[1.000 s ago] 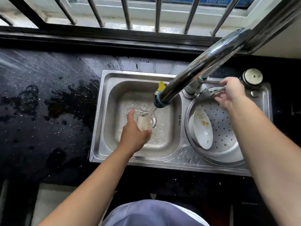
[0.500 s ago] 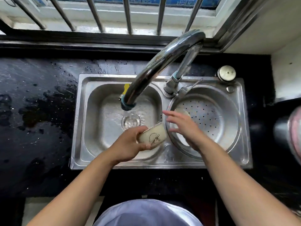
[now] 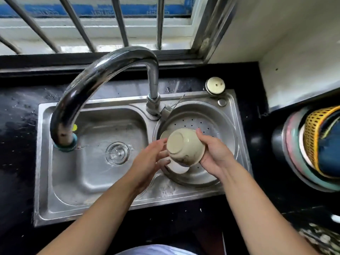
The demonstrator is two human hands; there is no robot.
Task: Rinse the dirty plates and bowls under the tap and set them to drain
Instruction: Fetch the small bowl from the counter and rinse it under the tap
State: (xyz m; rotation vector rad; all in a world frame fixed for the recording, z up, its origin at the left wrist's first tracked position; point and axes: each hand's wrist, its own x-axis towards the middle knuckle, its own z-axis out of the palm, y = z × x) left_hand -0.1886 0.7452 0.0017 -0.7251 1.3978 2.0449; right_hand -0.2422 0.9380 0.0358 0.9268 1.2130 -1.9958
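Right hand: curled round the rim of the upturned bowl, thumb on the far wall, palm under the mouth; it carries the bowl alone
Left hand: fingers spread and loose, tips just beside the bowl's foot, gripping nothing
Bowl: cream, base up and tilted toward the camera, a dark print or smear low on its wall, held over the left part of the strainer basin
Plate: pale, mostly hidden under the bowl and hands, lying in the strainer basin; only 2 edges show
Step in hand: by my reading, setting the rinsed bowl to drain
Doing it well: lower the bowl mouth down onto bare perforated metal beside the plate, or lean its rim on the plate so water can run out; let go only once it sits steady, as wet glaze slips
Left hand's part: steady the foot, or shift the plate aside to make room
In the way: the plate takes the near left of the basin; the tap base stands close at the back left
Tap: spout arcs over the left basin, well clear of the bowl; whether water runs I cannot tell
Drain: open in the left basin
Counter: black and wet
Far right: stacked basins with a yellow basket, apart from the sink
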